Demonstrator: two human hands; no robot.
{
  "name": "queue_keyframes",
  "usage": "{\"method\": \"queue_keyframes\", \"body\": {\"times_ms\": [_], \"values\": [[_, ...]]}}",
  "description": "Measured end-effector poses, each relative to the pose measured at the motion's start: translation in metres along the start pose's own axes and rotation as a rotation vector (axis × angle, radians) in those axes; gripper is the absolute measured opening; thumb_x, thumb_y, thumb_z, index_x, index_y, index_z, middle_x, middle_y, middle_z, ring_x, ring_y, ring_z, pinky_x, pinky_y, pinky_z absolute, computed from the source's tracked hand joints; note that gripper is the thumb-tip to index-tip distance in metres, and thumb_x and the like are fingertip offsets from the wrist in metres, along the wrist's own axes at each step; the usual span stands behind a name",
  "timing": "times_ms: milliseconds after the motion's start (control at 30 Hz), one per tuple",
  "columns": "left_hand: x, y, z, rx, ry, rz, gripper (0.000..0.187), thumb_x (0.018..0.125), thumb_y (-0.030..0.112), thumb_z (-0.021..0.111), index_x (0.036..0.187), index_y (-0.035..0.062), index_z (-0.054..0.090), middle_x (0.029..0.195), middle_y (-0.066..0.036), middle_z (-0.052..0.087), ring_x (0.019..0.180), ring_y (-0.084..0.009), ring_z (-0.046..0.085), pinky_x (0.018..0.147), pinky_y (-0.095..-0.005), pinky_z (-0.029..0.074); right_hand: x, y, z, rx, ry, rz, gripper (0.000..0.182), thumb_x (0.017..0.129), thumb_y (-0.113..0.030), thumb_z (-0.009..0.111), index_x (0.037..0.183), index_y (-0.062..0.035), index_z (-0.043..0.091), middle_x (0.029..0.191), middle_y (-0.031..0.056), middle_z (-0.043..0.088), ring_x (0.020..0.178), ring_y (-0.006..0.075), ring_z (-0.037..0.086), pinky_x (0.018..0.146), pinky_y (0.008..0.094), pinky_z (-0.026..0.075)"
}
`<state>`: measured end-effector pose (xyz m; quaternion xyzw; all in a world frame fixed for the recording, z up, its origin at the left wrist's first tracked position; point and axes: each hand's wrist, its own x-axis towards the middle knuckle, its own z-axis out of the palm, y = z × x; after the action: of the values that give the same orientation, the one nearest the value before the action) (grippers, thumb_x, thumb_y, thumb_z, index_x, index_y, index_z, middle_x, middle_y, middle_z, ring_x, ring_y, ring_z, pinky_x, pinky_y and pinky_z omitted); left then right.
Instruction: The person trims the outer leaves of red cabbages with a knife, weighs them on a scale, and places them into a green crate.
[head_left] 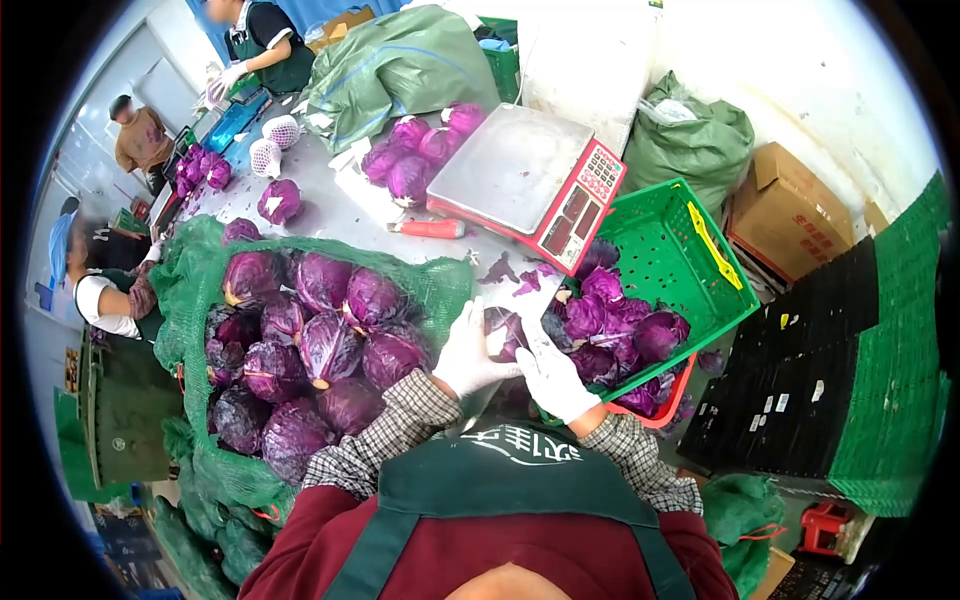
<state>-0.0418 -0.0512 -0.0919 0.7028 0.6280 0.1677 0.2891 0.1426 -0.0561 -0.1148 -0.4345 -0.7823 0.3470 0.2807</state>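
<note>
My left hand (470, 348) and my right hand (550, 375), both in white gloves, close around one red cabbage (507, 334) between them at the table's near edge. Part of that cabbage is hidden behind the fingers. To the left, a green mesh bag (445, 285) lies open around several purple cabbages (330, 350). On the right a green crate (690, 235) holds loose purple leaves (605, 315), close beside my right hand. Beyond my hands, a knife with a red handle (427, 229) lies on the metal table (340, 215).
A red scale (525, 175) with a metal plate stands beyond my hands, near trimmed cabbages (410, 165) and a green sack (400, 65). Stacked black and green crates (810, 350) rise at right. Co-workers are at the far left and at the table's far end.
</note>
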Motion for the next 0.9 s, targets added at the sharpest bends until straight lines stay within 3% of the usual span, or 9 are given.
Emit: {"method": "queue_keyframes", "body": {"times_ms": [133,267,433,533,567,667,733,867,900], "values": [[0.004,0.017,0.007,0.041,0.005,-0.081,0.110,0.062,0.048,0.075,0.136,-0.0124,0.022,0.129,-0.031,0.037,0.122,-0.0443,0.039,0.104,-0.0443,0.037,0.000,-0.013,-0.004,-0.105,-0.034,0.136,0.056,0.096,-0.025,0.045,0.140,0.0057,0.030,0.138,0.0279,0.039,0.128,0.0390,0.041,0.100,0.0396,0.041],[0.008,0.023,0.016,0.155,0.233,0.062,0.067,0.061,0.033,0.073,0.110,-0.0031,0.044,0.101,-0.022,0.049,0.097,-0.0400,0.050,0.085,-0.0457,0.044,-0.001,-0.004,-0.007,-0.270,-0.103,0.108,0.057,0.096,-0.027,0.044,0.140,0.0053,0.029,0.137,0.0288,0.039,0.125,0.0403,0.042,0.096,0.0407,0.044],[0.015,0.024,0.018,0.208,0.206,0.094,0.073,0.063,0.032,0.071,0.119,-0.0046,0.041,0.106,-0.024,0.048,0.099,-0.0401,0.049,0.086,-0.0454,0.045,0.001,-0.005,-0.009,-0.417,-0.085,0.068,0.052,0.096,-0.027,0.042,0.137,0.0037,0.036,0.132,0.0279,0.045,0.116,0.0387,0.052,0.085,0.0388,0.051],[0.017,0.029,0.027,0.237,0.210,0.058,0.080,0.062,0.030,0.072,0.125,-0.0063,0.037,0.109,-0.026,0.047,0.098,-0.0407,0.050,0.085,-0.0454,0.045,0.011,-0.004,-0.015,-0.465,-0.003,0.013,0.045,0.095,-0.026,0.042,0.130,0.0029,0.045,0.117,0.0251,0.057,0.098,0.0362,0.061,0.073,0.0388,0.053],[0.017,0.032,0.027,0.244,0.216,0.040,0.083,0.061,0.029,0.072,0.127,-0.0070,0.035,0.111,-0.027,0.046,0.097,-0.0409,0.050,0.085,-0.0454,0.045,0.015,0.007,-0.014,-0.412,0.015,0.008,0.038,0.095,-0.024,0.042,0.121,0.0020,0.051,0.100,0.0211,0.063,0.084,0.0346,0.064,0.068,0.0402,0.052],[0.000,0.046,0.019,0.219,0.186,0.139,0.087,0.064,0.035,0.071,0.128,-0.0116,0.036,0.124,-0.029,0.042,0.119,-0.0417,0.041,0.098,-0.0460,0.038,0.036,0.043,-0.030,-0.482,0.058,0.042,0.022,0.090,-0.014,0.042,0.096,-0.0010,0.059,0.088,0.0164,0.062,0.081,0.0312,0.063,0.067,0.0392,0.052],[-0.020,0.037,0.024,0.268,0.142,0.219,0.094,0.061,0.031,0.076,0.133,-0.0091,0.031,0.132,-0.030,0.036,0.125,-0.0437,0.035,0.102,-0.0506,0.032,0.037,0.078,-0.028,-0.386,0.271,-0.184,0.021,0.090,-0.012,0.043,0.097,0.0004,0.058,0.085,0.0168,0.061,0.076,0.0339,0.061,0.066,0.0419,0.051],[-0.044,-0.003,0.016,0.063,0.252,0.250,0.104,0.055,0.028,0.084,0.135,-0.0067,0.028,0.135,-0.030,0.032,0.128,-0.0443,0.032,0.108,-0.0461,0.030,0.010,0.062,-0.029,0.601,0.236,0.721,0.025,0.096,-0.026,0.047,0.100,-0.0044,0.058,0.069,0.0099,0.062,0.043,0.0199,0.052,0.038,0.0318,0.040],[-0.048,-0.014,0.017,-0.026,0.268,0.207,0.105,0.056,0.028,0.084,0.136,-0.0066,0.027,0.135,-0.030,0.033,0.129,-0.0437,0.032,0.109,-0.0452,0.029,-0.001,0.087,-0.013,0.797,0.389,0.703,0.030,0.098,-0.034,0.044,0.097,-0.0078,0.058,0.061,0.0065,0.058,0.034,0.0133,0.042,0.031,0.0273,0.032]]}}
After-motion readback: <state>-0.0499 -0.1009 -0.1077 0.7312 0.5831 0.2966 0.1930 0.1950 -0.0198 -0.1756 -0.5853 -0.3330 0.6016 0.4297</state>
